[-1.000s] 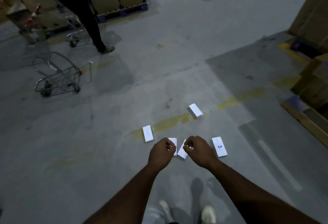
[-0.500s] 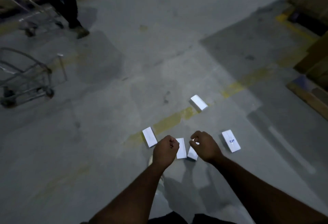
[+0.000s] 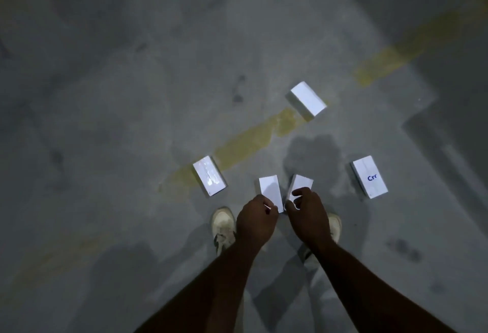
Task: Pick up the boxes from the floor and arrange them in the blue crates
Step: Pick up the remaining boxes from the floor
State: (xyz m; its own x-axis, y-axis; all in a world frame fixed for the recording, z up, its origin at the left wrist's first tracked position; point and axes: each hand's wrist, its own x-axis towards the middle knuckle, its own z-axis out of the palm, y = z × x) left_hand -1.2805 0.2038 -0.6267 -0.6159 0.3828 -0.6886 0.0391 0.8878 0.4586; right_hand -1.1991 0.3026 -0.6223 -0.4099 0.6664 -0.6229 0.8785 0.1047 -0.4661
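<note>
5 white boxes on the concrete floor [image 3: 132, 95]. Left hand [image 3: 254, 220], fingers curled, over the near end of one middle box [image 3: 269, 191]; right hand [image 3: 306, 215] curled over its neighbour box [image 3: 301, 183]. Grip or mere touch: cannot tell.

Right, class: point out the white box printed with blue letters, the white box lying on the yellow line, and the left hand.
white box with blue letters [image 3: 369, 177], head view, top face.
white box on yellow line [image 3: 308, 100], head view, top face.
left hand [image 3: 255, 220], head view, back of hand.
</note>
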